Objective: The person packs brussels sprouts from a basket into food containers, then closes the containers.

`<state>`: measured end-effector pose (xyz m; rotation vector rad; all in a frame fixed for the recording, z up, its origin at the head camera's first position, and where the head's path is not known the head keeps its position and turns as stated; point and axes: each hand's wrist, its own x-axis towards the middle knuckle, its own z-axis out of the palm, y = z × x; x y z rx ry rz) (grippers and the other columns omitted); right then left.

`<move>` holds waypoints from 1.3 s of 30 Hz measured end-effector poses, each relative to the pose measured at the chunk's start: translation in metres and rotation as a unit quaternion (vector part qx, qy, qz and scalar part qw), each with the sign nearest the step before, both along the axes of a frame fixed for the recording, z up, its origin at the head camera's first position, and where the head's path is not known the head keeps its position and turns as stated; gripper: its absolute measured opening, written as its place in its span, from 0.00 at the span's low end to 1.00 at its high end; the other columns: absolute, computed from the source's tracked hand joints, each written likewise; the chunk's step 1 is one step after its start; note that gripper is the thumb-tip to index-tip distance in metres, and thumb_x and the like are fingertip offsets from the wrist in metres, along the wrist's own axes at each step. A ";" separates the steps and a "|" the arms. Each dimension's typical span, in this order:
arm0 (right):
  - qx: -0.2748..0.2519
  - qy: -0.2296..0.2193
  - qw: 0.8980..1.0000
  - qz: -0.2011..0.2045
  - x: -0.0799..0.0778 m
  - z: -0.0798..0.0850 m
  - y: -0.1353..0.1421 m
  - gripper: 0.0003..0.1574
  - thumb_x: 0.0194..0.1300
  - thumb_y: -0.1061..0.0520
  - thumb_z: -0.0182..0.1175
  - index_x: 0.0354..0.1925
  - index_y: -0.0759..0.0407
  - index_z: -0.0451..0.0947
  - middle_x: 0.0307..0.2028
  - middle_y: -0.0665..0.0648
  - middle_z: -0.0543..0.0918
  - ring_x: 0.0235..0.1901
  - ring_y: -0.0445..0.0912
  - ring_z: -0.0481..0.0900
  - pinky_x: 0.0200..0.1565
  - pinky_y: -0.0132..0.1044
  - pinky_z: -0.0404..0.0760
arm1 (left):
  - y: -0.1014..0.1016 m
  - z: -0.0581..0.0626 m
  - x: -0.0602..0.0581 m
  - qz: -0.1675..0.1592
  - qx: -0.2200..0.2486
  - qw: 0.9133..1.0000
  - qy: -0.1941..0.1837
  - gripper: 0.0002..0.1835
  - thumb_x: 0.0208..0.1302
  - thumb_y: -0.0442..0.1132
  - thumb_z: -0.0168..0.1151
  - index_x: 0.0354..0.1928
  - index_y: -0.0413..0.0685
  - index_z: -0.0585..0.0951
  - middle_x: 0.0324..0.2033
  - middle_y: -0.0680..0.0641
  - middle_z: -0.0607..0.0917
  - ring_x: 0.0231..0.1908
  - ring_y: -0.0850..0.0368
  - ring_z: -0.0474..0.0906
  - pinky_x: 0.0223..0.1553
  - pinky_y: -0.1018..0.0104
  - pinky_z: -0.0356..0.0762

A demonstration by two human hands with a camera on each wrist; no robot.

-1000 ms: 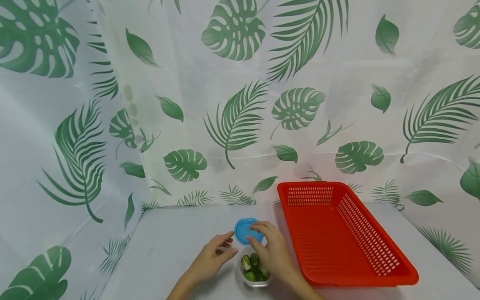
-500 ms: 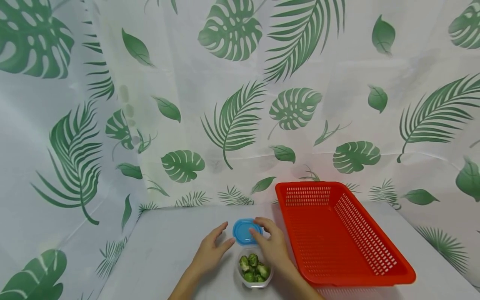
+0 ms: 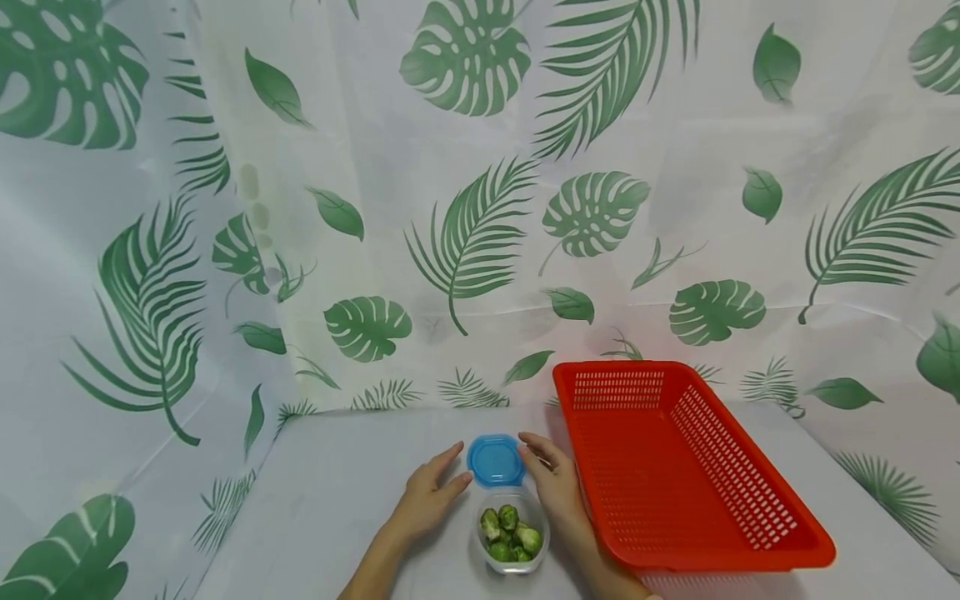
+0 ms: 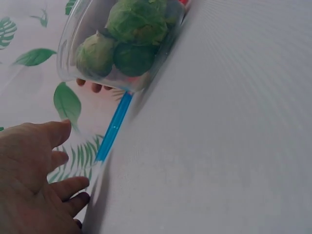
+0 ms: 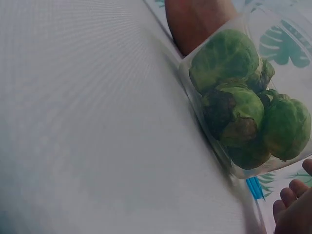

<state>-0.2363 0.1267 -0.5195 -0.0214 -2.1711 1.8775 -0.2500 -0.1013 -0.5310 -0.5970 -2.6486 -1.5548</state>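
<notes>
A clear plastic container (image 3: 543, 542) holding several Brussels sprouts (image 3: 507, 535) stands on the white table in the head view. Just behind it lies a blue lid (image 3: 496, 460), flat on the tabletop. My left hand (image 3: 427, 502) hovers left of the lid and container, fingers spread and holding nothing. On the other side, my right hand (image 3: 555, 483) has loosely bent fingers at the lid's right edge. Both wrist views show the sprouts (image 5: 234, 112) through the container's wall. In the left wrist view the lid (image 4: 114, 127) appears edge-on beyond the left hand (image 4: 34, 170).
A large red plastic basket (image 3: 682, 483) with slotted sides stands to the right, close beside my right forearm. White sheeting (image 3: 480, 250) printed with green leaves hangs behind and to the left of the table (image 3: 330, 492).
My right hand has shifted right, from over the lid to its right edge, and more of the container shows. The left hand's fingers have straightened and moved slightly away from the lid.
</notes>
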 end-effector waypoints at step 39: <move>0.134 0.050 0.990 -0.007 -0.011 -0.024 0.010 0.17 0.68 0.60 0.71 0.53 0.66 0.87 0.57 0.67 0.84 0.45 0.52 0.86 0.47 0.32 0.84 | 0.020 -0.006 -0.008 0.020 -0.006 0.999 0.046 0.29 0.75 0.45 0.62 0.72 0.41 0.74 0.69 0.39 0.77 0.71 0.37 0.71 0.72 0.39 0.65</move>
